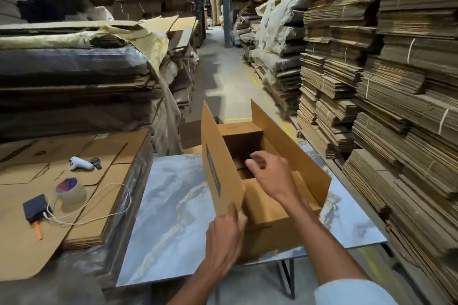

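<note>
The cardboard box (265, 238) is placed on the marbled table (168, 200), with its long flaps raised. The left flap (220, 168) is gripped at its near corner by the left hand (224, 238). The right hand (267, 173) is held over the opening, its fingers loosely curled and holding nothing.

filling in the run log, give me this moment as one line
left hand: grips upright flap | right hand: loosely curled above open box | box: rests on table

Left hand (224, 235) on upright box flap (220, 163)
</note>
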`<state>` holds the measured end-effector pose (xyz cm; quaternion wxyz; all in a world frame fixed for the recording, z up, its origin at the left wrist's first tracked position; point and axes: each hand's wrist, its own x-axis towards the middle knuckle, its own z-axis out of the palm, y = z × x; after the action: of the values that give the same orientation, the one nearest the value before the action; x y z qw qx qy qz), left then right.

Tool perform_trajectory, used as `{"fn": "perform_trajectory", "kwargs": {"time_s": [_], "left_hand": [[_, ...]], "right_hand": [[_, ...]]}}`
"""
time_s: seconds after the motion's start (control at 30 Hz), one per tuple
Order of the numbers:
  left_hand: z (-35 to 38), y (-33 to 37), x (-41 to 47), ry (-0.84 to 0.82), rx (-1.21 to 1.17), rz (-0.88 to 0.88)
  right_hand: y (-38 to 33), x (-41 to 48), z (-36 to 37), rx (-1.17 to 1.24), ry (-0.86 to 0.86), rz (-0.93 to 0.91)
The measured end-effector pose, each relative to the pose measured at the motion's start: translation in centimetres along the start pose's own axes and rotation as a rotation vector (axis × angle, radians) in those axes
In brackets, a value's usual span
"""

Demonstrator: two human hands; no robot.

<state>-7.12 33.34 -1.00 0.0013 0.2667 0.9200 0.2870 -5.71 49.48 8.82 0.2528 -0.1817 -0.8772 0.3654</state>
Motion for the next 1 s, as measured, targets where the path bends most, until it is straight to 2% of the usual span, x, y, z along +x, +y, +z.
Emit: {"fn": "perform_trajectory", "kwargs": {"time_s": [0.07, 0.1, 0.23, 0.43, 0.5, 0.6, 0.7, 0.77, 0.87, 0.93, 1.0], "left_hand": [[0.5, 1.5, -0.6, -0.07, 0.048, 0.01], [0.7, 2.1, -0.9, -0.104, 0.035, 0.013], [-0.2, 1.4, -0.9, -0.162, -0.046, 0.065], [-4.4, -2.1, 3.2, -0.019, -0.155, 0.116], [-5.8, -2.7, 5.2, 0.058, -0.154, 0.142], [-7.3, -4.4, 8.1, 0.174, 0.168, 0.158], [-8.4, -5.2, 8.4, 0.113, 0.441, 0.192], [-8.8, -4.9, 8.0, -0.002, 0.449, 0.171], [-8.5, -4.6, 7.9, -0.013, 0.402, 0.181], [-8.9, -4.1, 8.4, -0.056, 0.276, 0.13], [-10.1, -3.2, 9.6, -0.173, 0.067, 0.026]], "right_hand": [[-2.0, 2.1, 1.7, 0.023, -0.29, 0.233], [-2.3, 2.9, 2.6, -0.021, -0.359, 0.257], [-2.1, 4.1, 3.7, -0.251, -0.416, 0.11], [1.5, 4.6, -1.9, -0.461, -0.645, -0.112], [3.4, 4.8, -4.5, -0.59, -0.64, -0.139], [6.9, 4.6, -7.5, -0.776, -0.452, -0.081], [9.0, 4.2, -8.9, -0.889, -0.374, -0.003], [8.6, 3.9, -8.7, -0.906, -0.362, -0.025], [5.4, 3.1, -5.9, -0.763, -0.443, -0.126], [2.5, 2.2, -2.9, -0.662, -0.532, -0.186], [0.1, 1.2, 0.4, -0.644, -0.557, -0.278]]}}
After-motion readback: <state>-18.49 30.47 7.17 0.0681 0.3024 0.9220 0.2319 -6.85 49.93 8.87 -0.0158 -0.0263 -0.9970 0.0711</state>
